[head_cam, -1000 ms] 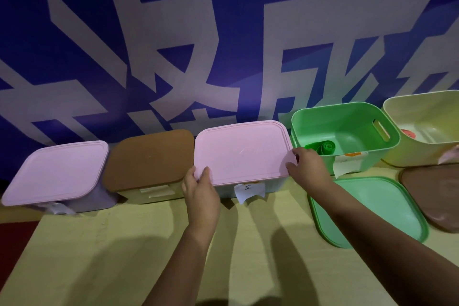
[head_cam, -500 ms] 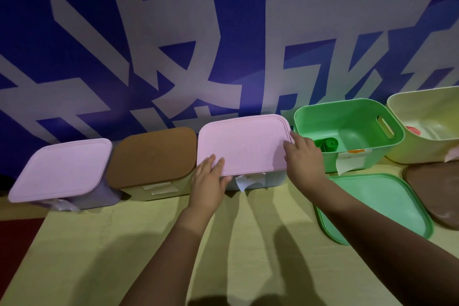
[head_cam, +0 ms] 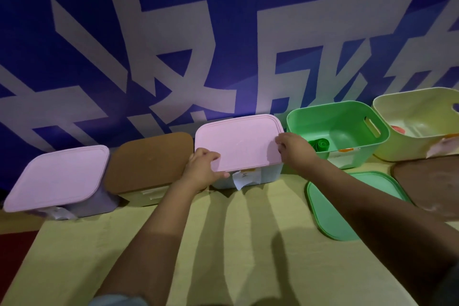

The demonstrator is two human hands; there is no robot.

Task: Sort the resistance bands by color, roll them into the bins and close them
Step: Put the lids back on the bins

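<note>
Pink lid (head_cam: pixel 239 143) flat, long axis crosswise.

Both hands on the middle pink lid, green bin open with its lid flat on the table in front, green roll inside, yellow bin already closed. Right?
Not quite: the yellow bin is open, as the head view shows. The rest holds: both hands, left hand and right hand, are on the pink lid.

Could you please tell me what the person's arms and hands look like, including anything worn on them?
Both forearms are bare, and neither the left hand nor the right hand wears a glove, ring, watch or bracelet that I can see. A light blue-grey sleeve edge shows at the bottom on the left arm. A dark sleeve edge shows on the right arm.
</note>
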